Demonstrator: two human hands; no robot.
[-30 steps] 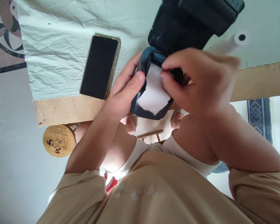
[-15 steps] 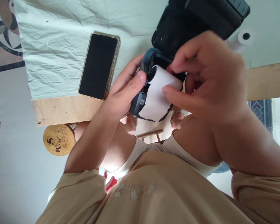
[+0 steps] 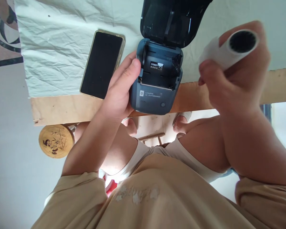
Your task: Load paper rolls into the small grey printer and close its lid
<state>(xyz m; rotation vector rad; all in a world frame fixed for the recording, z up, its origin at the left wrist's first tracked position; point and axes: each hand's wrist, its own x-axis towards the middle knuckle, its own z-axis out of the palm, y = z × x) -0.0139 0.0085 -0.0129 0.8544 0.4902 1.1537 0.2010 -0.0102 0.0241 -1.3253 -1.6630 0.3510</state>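
Note:
A small dark blue portable label printer [image 3: 150, 98] is gripped along its left side by my left hand [image 3: 121, 82], thumb on the top edge. Its black lid [image 3: 165, 22] is swung open, away from me. The paper compartment [image 3: 157, 68] is bare inside, showing a printed label on its floor. To the right of the printer, my right hand [image 3: 243, 76] is wrapped round a white paper roll [image 3: 225, 54]. The roll's dark hollow core faces up towards me. A loose end of paper hangs at its left.
A phone [image 3: 102, 65] lies on the pale green cloth [image 3: 62, 47], left of my left hand. The table's wooden edge [image 3: 64, 109] runs along the front. Below it on the left is a round stool [image 3: 56, 141] with a panda picture.
The paper roll has come out of the printer and moved right in my right hand. The printer has turned more upright in view. Another roll that stood at the right is no longer visible.

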